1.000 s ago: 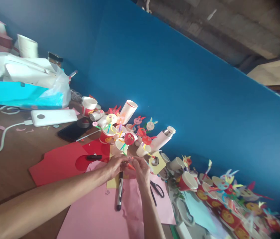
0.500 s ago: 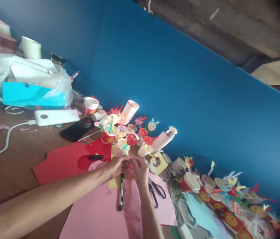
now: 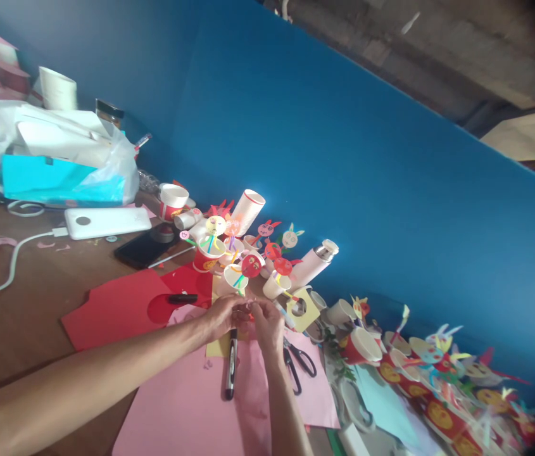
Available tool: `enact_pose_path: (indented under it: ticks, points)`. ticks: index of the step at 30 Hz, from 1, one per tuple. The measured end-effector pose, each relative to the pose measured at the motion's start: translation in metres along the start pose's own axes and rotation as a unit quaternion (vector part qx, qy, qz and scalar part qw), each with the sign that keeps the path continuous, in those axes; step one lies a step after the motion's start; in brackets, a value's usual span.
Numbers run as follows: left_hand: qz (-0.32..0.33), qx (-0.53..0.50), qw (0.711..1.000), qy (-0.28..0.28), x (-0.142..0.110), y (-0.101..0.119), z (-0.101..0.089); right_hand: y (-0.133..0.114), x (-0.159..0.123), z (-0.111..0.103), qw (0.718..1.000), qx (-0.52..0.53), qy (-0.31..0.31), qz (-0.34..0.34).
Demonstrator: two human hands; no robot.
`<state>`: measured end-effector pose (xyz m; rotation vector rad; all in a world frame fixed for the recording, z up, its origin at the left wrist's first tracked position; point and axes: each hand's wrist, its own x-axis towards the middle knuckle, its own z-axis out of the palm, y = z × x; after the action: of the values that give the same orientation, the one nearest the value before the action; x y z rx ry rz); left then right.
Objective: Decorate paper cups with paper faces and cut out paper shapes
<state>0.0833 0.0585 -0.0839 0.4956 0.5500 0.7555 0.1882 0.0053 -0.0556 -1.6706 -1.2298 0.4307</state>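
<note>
My left hand [image 3: 227,315] and my right hand [image 3: 267,322] meet at the fingertips above the pink paper [image 3: 186,399]. Both are closed in a pinch around a small pinkish piece [image 3: 250,304], too small to make out well. Below them a black marker [image 3: 231,370] lies on the paper, and black-handled scissors [image 3: 301,361] rest to the right of my right wrist. A black pen cap [image 3: 183,298] sits on red paper [image 3: 119,307] at the left. Just beyond my fingers stand paper cups [image 3: 235,278] with round paper faces on strips.
A pink thermos [image 3: 312,266] leans in view behind the cups. Several decorated cups [image 3: 442,411] line the right side. At left lie a phone [image 3: 141,247], a white power bank [image 3: 108,223] with its cable, and a plastic bag [image 3: 125,155]. A blue wall [image 3: 343,158] closes off the back.
Almost nothing differs. Both hands stay pinched together in the same place, and the view has shifted very slightly.
</note>
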Motion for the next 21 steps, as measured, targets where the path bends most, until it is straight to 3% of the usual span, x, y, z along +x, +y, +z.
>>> enact_pose_path:
  ticks: [8,14,17,21]
  points:
    - [0.027,0.036,0.999,0.005,0.002,-0.006,-0.005,0.0,-0.001,0.001,1.0,-0.014,0.013,-0.013]
    - [0.037,0.045,0.998,0.016,-0.007,-0.001,0.002,0.004,-0.001,-0.001,1.0,0.016,0.012,-0.012]
    - [0.033,0.049,0.998,0.019,-0.013,0.005,0.005,0.007,0.0,-0.011,0.999,0.042,0.028,-0.001]
    - [0.026,0.048,0.998,0.026,-0.014,0.013,0.005,0.013,0.002,-0.042,0.996,0.047,0.073,0.021]
